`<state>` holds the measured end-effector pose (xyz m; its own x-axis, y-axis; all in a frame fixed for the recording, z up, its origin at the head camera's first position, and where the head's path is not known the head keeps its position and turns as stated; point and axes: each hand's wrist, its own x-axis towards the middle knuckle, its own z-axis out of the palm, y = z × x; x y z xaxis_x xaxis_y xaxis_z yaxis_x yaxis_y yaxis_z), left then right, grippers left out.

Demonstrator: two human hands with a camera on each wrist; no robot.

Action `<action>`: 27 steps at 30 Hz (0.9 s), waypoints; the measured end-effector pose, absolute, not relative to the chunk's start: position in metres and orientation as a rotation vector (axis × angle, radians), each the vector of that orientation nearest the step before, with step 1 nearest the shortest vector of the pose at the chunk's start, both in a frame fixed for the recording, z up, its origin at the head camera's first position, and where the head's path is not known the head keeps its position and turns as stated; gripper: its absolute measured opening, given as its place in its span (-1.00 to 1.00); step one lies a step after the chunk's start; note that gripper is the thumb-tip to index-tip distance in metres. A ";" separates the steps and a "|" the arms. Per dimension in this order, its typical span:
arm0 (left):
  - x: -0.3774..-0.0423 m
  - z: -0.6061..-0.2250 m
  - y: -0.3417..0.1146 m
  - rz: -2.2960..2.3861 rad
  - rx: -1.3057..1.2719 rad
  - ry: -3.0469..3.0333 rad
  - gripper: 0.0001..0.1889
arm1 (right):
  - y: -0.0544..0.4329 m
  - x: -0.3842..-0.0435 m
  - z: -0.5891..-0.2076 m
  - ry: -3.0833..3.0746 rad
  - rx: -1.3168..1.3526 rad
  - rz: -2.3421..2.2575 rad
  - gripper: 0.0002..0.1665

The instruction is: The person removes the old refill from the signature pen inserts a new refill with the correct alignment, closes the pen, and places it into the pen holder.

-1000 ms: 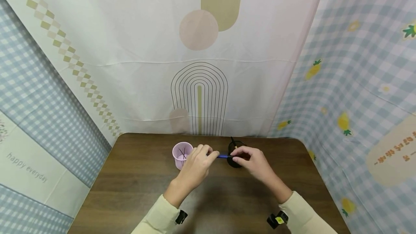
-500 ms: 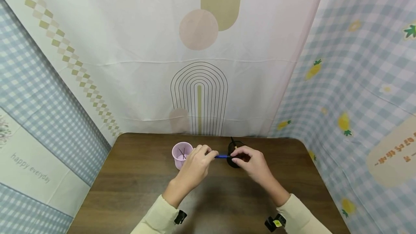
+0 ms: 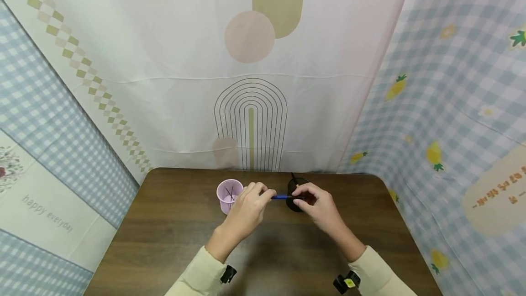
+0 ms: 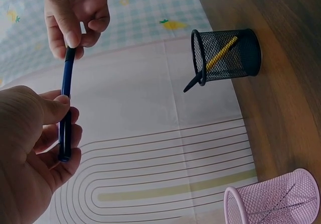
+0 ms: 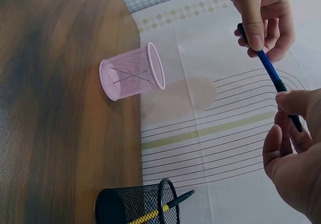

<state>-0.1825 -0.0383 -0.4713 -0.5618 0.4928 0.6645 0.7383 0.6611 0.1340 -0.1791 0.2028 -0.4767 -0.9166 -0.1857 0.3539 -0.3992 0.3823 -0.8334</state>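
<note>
A blue pen [image 3: 280, 197] with dark ends is held level above the table between both hands. My left hand [image 3: 246, 209] pinches one end with thumb and fingers; its dark end shows past the fingers in the left wrist view. At the other end, my right hand [image 3: 318, 204] pinches the pen, and a black tip sticks out beyond the thumb in the right wrist view. Behind the right hand stands a black mesh pen holder [image 4: 225, 73], with a yellow-and-black pen [image 4: 220, 56] leaning in it. In the head view the hand partly hides this holder.
To the left of the left hand stands a pink mesh pen holder [image 3: 225, 205]; dark crossed lines show through its mesh. Both holders are near the back edge of the brown wooden table [image 3: 164, 223]. A printed cloth [image 3: 185, 118] hangs behind it.
The right forearm has shifted slightly left, and a little more of the blue barrel shows between the hands. Both hands keep their grip on the pen.
</note>
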 end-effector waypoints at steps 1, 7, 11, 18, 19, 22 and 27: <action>-0.182 -0.471 -0.038 -0.540 -0.949 -2.279 -0.83 | 0.203 -0.179 -0.476 -2.450 0.521 1.553 -0.76; -0.181 -0.468 -0.039 -0.544 -0.958 -2.262 -0.83 | 0.210 -0.180 -0.470 -2.548 0.563 1.597 -0.57; -0.181 -0.468 -0.039 -0.553 -0.969 -2.250 -0.83 | 0.213 -0.183 -0.465 -2.610 0.572 1.587 -0.59; -0.181 -0.467 -0.040 -0.551 -0.972 -2.245 -0.74 | 0.211 -0.188 -0.461 -2.727 0.547 1.558 -0.73; -0.181 -0.467 -0.039 -0.548 -0.974 -2.240 -0.74 | 0.211 -0.189 -0.462 -2.734 0.553 1.553 -0.74; -0.181 -0.467 -0.039 -0.534 -0.976 -2.230 -0.73 | 0.211 -0.190 -0.464 -2.743 0.566 1.550 -0.77; -0.180 -0.468 -0.039 -0.504 -0.973 -2.242 -0.73 | 0.210 -0.189 -0.465 -2.726 0.591 1.540 -0.82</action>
<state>-0.1802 -0.0395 -0.4680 -0.5251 0.5087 0.6822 0.7517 0.6531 0.0915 -0.1888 0.2095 -0.4655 -0.9301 -0.3389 0.1414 -0.2960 0.4639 -0.8350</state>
